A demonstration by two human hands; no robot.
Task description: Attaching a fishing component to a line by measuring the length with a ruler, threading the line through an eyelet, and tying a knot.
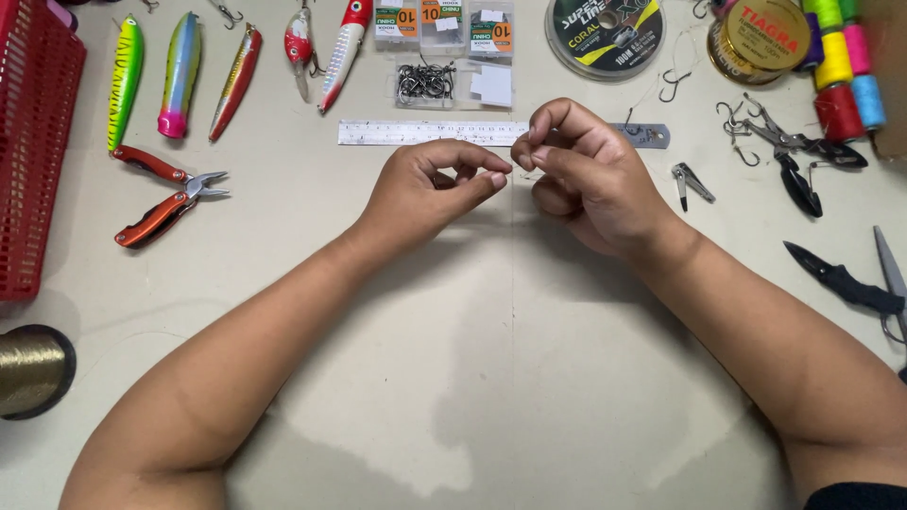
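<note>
Both grips pinch together: the left hand and right hand meet fingertip to fingertip just below the steel ruler, holding a tiny, barely visible hook. It looks easy to drop or prick a finger.

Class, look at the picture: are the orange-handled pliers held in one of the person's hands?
No. The orange-handled pliers lie on the table left of the left hand, while both hands pinch something small together near the right hand.

Pliers: orange handles, silver jaws. Lures: green-yellow with dark stripes, blue-green with pink tail, red-gold. Basket red; thread spools yellow, pink, red, blue.
</note>
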